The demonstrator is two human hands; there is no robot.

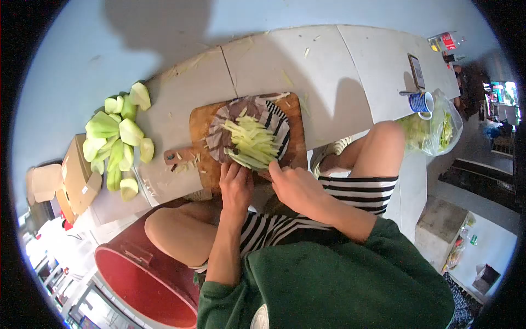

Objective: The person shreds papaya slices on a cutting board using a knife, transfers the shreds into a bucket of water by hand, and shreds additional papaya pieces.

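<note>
A heap of pale green vegetable strips [253,138] lies on a striped cloth [222,118], which is spread over a wooden cutting board [297,129]. At the near edge of the heap, my left hand [236,183] has its fingers bent and pressed together against the strips. Close on its right, my right hand [296,187] is closed, its thumb pointing up to the edge of the strips. Whatever sits inside that fist is hidden. The board's handle [178,157] sticks out to the left with scraps on it.
Peeled green vegetable pieces [115,131] are piled at the left beside a cardboard box [79,175]. A red bucket [148,274] stands at lower left. At right are a blue mug [419,103], a phone [417,71], a plastic bag [438,129] and a bottle [445,41].
</note>
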